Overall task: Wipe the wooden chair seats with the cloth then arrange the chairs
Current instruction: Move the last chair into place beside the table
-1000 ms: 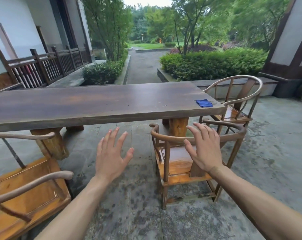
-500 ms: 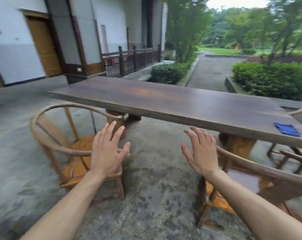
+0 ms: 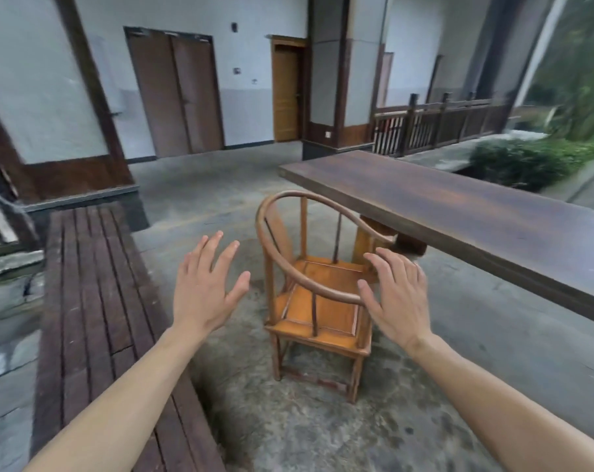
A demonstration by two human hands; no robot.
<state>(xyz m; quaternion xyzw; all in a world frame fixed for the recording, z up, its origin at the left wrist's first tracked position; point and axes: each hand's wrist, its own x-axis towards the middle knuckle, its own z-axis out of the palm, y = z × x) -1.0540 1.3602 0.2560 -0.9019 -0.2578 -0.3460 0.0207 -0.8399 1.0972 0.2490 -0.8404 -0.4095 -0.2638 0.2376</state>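
A wooden armchair [image 3: 322,311] with a curved horseshoe rail and an orange seat stands on the stone floor near the left end of the long dark table [image 3: 459,212]. My left hand [image 3: 207,287] hovers to the left of the chair, fingers spread, holding nothing. My right hand [image 3: 396,298] is held out at the chair's right side, just beside the rail's near end, fingers relaxed and empty. The cloth is out of view.
A long dark slatted wooden bench [image 3: 94,318] runs along my left. Behind are brown double doors [image 3: 176,93], an orange door [image 3: 287,90], a pillar [image 3: 339,80] and a wooden railing [image 3: 438,127]. Open stone floor lies around the chair.
My view has swung left: the right-hand chairs and the blue cloth on the table have left the frame, and the left-end chair now stands between my hands. Both hands stay empty.
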